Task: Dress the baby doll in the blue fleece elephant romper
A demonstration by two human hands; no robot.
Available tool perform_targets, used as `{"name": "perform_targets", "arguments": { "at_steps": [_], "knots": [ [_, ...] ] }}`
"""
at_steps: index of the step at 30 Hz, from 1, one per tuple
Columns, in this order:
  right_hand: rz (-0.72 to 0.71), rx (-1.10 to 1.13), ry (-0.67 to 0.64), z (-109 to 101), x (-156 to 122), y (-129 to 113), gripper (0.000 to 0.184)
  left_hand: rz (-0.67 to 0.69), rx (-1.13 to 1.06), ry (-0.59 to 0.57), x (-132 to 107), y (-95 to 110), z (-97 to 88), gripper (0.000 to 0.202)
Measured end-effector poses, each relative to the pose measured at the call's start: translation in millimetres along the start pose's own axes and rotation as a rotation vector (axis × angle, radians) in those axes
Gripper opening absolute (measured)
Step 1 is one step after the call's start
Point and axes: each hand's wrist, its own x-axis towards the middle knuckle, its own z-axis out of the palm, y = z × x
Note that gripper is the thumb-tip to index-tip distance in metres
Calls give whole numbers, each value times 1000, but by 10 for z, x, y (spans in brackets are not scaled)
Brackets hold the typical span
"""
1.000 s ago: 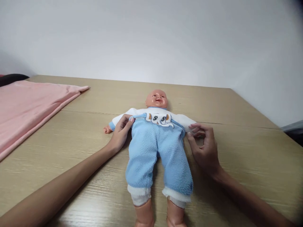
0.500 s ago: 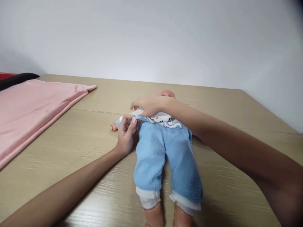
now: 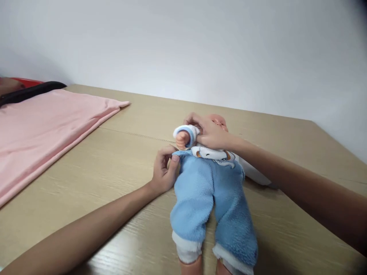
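The doll [image 3: 219,119] is laid on its back on the table [image 3: 123,164], its head towards 12 o'clock and its legs towards 6. At the 9 o'clock side of its waist, the edge of the blue garment [image 3: 190,198] is pinched between thumb and fingers by the left hand [image 3: 166,170]. At 12 o'clock from the waist, the white sleeve [image 3: 194,131] appears to be gripped by the right hand [image 3: 206,133], with the doll's fist [image 3: 182,140] poking from the blue-lined cuff. As far as can be judged, most of the dressing is done: both legs are covered down to pale cuffs, and the elephant patch [image 3: 212,153] is spread over the front. What seems left unsettled is the pinched edge, drawn out rather than flat, and the sleeved arm, held up off the table; whether anything is fastened underneath cannot be told. The pink cloth [image 3: 57,126] is spread well apart, between 9 and 10 o'clock, with a black object [image 3: 37,93] just beyond it.
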Motion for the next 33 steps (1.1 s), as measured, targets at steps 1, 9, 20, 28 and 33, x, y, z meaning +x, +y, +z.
{"name": "perform_targets", "arguments": {
  "at_steps": [1,9,20,28,33],
  "knots": [
    [1,-12,-21,-16,-52,-11,41,-28,-9,26,7,6,11,27],
    [-162,-284,-138,144,-118,-67,28,213,88,56,211,108,-5,17],
    [30,44,-170,98,-120,109,28,-247,-185,73,428,142,51,32],
    [354,201,-282,-131,-173,-178,33,-526,-286,-116,504,-90,-29,41],
    [683,-292,-90,9,-196,-500,38,-564,-302,-85,563,-156,-80,48]
  ]
}}
